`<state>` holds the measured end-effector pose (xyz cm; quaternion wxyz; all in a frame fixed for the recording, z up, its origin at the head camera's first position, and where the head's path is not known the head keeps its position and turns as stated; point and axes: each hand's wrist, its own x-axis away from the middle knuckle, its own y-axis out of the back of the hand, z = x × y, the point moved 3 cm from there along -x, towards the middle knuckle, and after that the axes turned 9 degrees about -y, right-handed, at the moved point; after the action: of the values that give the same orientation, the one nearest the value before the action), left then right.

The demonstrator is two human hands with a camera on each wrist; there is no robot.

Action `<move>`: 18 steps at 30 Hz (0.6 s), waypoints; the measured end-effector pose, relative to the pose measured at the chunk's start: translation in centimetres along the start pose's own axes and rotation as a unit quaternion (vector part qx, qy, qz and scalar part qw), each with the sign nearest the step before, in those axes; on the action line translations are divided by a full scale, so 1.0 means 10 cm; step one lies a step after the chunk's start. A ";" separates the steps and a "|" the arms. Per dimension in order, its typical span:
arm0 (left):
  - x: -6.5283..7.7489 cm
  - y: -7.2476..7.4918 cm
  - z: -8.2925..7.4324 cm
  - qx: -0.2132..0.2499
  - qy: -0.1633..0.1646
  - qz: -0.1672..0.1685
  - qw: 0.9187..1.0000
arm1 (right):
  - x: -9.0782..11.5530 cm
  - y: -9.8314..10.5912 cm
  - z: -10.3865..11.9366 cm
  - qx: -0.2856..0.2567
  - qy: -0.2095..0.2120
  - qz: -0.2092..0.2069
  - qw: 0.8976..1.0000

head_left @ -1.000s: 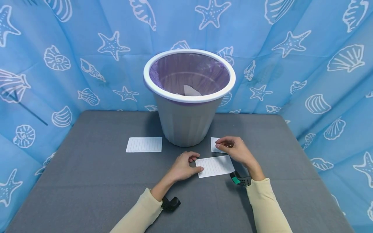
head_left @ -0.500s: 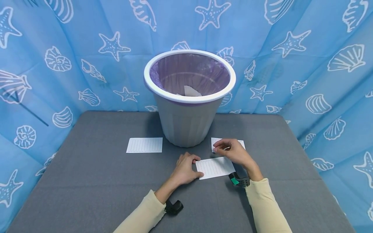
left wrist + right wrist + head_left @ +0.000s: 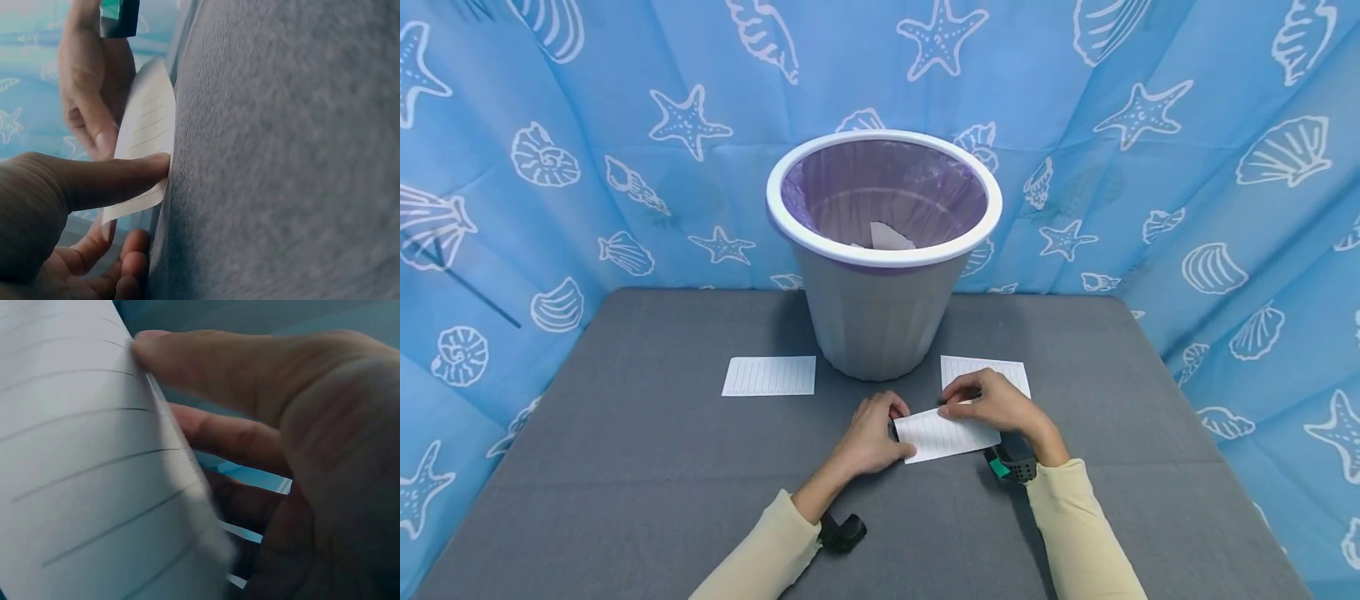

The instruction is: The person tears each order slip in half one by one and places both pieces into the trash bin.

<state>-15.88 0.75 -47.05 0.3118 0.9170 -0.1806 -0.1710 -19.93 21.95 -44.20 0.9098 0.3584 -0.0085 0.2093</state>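
Note:
A white lined slip of paper (image 3: pixel 942 435) is between my hands in front of the bin. My left hand (image 3: pixel 867 437) holds its left end, the thumb (image 3: pixel 134 175) laid on its face near the edge and the curled fingers past the end. From the far side my right hand (image 3: pixel 996 404) pinches the upper edge, with the thumb (image 3: pixel 206 362) on the lined face and fingers behind. The slip looks bowed and raised along that edge in the wrist views. A second lined slip (image 3: pixel 1011 375) lies partly behind the right hand.
A grey bin (image 3: pixel 880 325) with a white rim and purple liner stands at the back middle, with white paper pieces (image 3: pixel 889 237) inside. Left of it another lined slip (image 3: pixel 769 377) lies on the grey tabletop (image 3: pixel 625 467). A blue shell-patterned curtain (image 3: pixel 692 217) hangs behind.
My right hand has come down from over the back slip to the front slip and taken its upper edge, which has lifted. The left hand has stayed at the slip's left end.

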 end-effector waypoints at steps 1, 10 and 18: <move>0.00 0.01 0.00 0.002 -0.001 0.000 1.000 | 0.00 -0.01 0.00 -0.001 0.003 0.005 1.000; -0.02 0.12 0.01 0.058 0.004 0.009 0.998 | -0.01 -0.03 0.13 -0.026 0.022 0.004 0.999; -0.06 0.37 -0.06 0.117 -0.035 -0.028 0.992 | 0.03 -0.07 0.37 -0.069 0.051 -0.025 0.996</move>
<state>-17.00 -1.41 -44.12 0.1907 0.9455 -0.1842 -0.1892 -18.88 19.17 -41.89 0.9364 0.2840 0.0323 0.2038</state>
